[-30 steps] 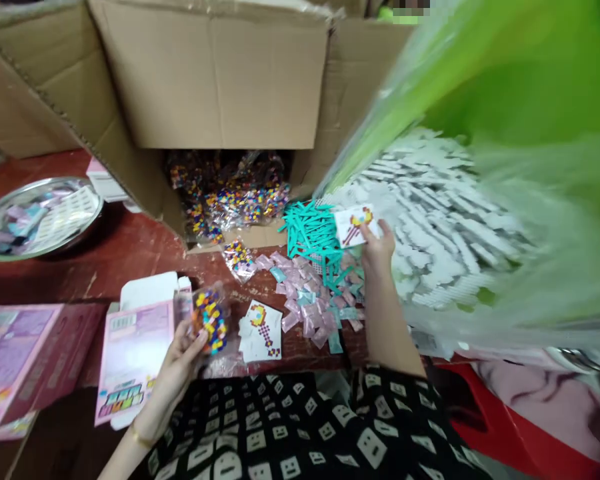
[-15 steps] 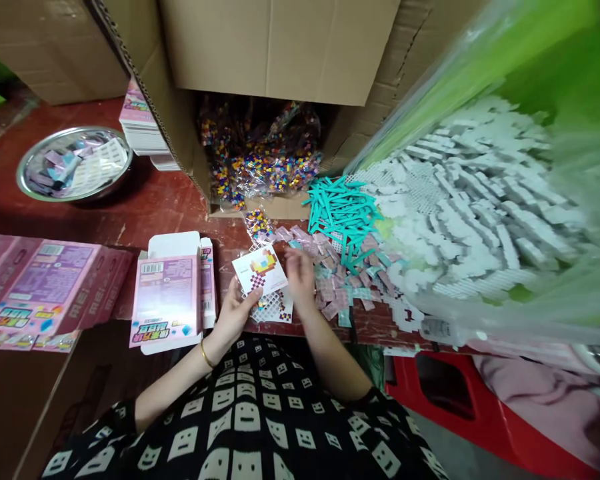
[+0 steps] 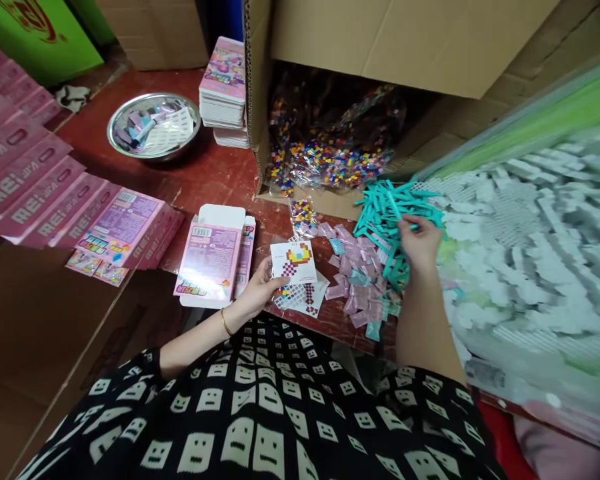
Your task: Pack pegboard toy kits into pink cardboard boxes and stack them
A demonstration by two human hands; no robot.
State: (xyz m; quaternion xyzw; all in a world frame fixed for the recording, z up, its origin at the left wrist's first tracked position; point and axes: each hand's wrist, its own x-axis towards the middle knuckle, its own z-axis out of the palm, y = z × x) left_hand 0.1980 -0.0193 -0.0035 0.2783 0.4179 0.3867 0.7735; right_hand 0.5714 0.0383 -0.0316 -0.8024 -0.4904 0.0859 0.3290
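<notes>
My left hand [image 3: 257,288] grips a small printed card [image 3: 293,263] with a pixel pattern in yellow, orange and purple. Just below that card lie a white grid sheet and another patterned card [image 3: 316,295]. At the heap of teal plastic tweezers [image 3: 380,210], my right hand [image 3: 421,245] has its fingers pinched on one of the teal pieces. Between my hands are many small pink and teal sachets [image 3: 359,263]. A clear bag of coloured beads [image 3: 304,213] rests behind the held card.
Pink boxes [image 3: 211,260] stand at left. Behind them are a metal bowl [image 3: 117,141] with sachets and a stack of booklets [image 3: 223,107]. A cardboard carton [image 3: 405,40] contains bead bags. White grid boards [image 3: 540,267] fill a plastic-lined container at right.
My right hand has moved from beside the card rightward to the teal tweezers and closed on one. My left hand still holds the card. The camera view has turned left.
</notes>
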